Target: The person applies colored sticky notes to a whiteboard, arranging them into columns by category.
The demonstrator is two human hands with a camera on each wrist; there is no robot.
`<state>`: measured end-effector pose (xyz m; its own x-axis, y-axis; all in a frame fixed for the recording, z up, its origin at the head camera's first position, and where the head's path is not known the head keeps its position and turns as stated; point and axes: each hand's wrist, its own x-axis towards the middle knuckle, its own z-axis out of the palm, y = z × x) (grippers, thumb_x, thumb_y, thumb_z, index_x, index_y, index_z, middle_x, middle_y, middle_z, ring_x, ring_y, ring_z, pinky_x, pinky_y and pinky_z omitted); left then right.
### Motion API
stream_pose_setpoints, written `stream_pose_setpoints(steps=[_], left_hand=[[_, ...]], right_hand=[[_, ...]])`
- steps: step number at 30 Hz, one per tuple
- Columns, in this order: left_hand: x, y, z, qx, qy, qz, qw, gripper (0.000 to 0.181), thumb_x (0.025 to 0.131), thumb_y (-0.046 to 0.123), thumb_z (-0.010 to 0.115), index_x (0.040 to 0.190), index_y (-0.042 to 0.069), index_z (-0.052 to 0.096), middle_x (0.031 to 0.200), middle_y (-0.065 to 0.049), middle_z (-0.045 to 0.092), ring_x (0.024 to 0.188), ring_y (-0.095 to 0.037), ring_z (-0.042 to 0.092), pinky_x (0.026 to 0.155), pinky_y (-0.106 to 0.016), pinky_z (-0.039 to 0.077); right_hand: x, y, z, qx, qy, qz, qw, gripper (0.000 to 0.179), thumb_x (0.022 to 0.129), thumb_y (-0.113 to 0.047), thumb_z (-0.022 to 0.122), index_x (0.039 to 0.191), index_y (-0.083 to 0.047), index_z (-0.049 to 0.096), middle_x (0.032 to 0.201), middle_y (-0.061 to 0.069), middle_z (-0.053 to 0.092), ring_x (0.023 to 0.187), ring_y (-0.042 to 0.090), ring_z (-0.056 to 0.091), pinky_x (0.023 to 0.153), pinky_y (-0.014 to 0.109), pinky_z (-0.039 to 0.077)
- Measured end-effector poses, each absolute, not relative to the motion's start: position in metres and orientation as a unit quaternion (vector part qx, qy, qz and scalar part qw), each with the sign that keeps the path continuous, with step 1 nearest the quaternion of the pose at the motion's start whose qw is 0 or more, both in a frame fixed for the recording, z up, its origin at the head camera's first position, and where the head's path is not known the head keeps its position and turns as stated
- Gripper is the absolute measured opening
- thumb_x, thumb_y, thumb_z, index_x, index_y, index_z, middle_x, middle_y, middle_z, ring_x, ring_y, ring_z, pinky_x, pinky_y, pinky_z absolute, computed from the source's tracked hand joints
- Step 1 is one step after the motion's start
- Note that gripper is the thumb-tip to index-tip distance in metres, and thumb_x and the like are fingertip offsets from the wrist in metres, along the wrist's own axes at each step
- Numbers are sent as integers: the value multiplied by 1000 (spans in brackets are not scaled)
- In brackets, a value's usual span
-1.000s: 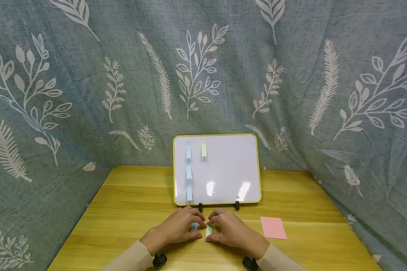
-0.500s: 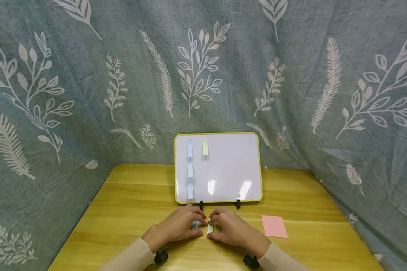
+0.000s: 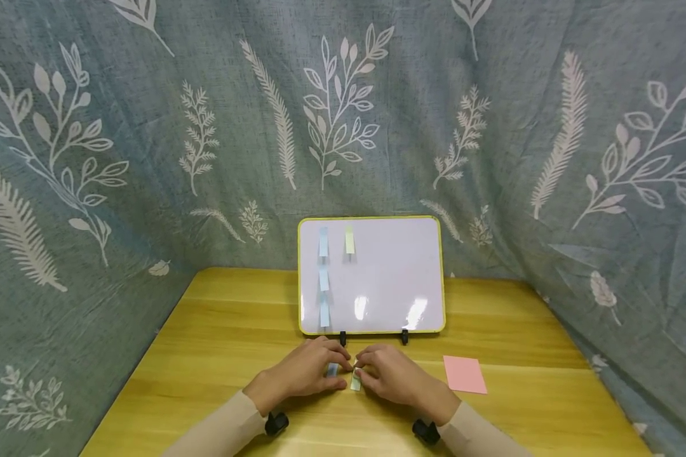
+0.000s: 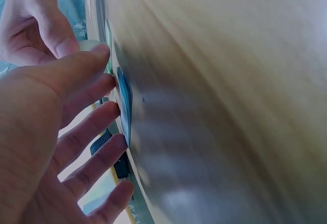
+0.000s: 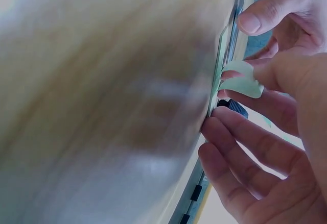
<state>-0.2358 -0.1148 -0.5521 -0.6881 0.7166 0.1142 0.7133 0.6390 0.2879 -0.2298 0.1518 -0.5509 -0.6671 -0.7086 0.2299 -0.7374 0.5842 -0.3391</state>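
Observation:
A narrow pad of pale green sticky notes (image 3: 356, 382) lies on the table between the hands. My right hand (image 3: 399, 376) pinches lifted green sheets (image 5: 242, 86), which curl up by its thumb in the right wrist view. Its other fingers touch the table beside the pad. Left of it lies a blue sticky note pad (image 4: 125, 106), partly covered in the head view by my left hand (image 3: 305, 369). The left fingers are loosely bent, with several fingertips by the blue pad and the index fingertip near the green pad's far end.
Behind the hands a yellow-rimmed whiteboard (image 3: 391, 270) stands on black feet (image 3: 404, 337). Blue strips (image 3: 323, 278) form a column at its left, with one green strip (image 3: 350, 240) beside the top one. A pink square note (image 3: 465, 374) lies at the right on the wooden table (image 3: 217, 330).
My right thumb has moved from the green pad's near end up along it, and green sheets now curl up. The left hand stays about in place. The head view has shifted slightly.

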Motion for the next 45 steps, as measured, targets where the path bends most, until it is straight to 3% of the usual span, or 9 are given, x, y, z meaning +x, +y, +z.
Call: stream_pose_setpoints(steps=[15,23,30,36,45], left_hand=[[-236,-107,-548,393,906,159,2,28,112,44,81,133,27,88,148,3,79,141,-25,71,121,-53,60],[-236,-106,-550,388,908,160,7,29,112,45,81,133,27,88,148,4,79,140,-24,72,121,-51,60],[-235,-105,-549,378,910,170,-5,25,112,43,82,129,27,89,141,5,81,134,-23,74,115,-50,62],[-234,-98,-544,351,917,186,-31,19,108,39,86,122,27,91,131,8,83,127,-22,75,105,-52,63],[-229,-89,-551,305,932,189,-50,10,108,38,86,111,30,92,118,10,83,116,-20,75,96,-45,60]], right_hand=[[-230,154,-554,409,-889,197,55,17,111,-3,73,113,1,89,123,15,86,118,32,84,100,42,71],[-232,154,-555,411,-887,198,64,13,110,-1,76,115,3,87,122,15,86,113,30,85,92,34,72],[-238,154,-553,386,-891,236,46,6,106,-1,83,103,-3,88,123,16,86,110,30,86,91,32,72],[-244,156,-552,376,-884,272,55,13,101,-7,92,91,-12,87,115,12,88,103,23,85,86,28,70],[-244,157,-557,380,-877,293,38,10,99,-16,93,91,-15,89,111,7,89,102,18,85,87,30,71]])
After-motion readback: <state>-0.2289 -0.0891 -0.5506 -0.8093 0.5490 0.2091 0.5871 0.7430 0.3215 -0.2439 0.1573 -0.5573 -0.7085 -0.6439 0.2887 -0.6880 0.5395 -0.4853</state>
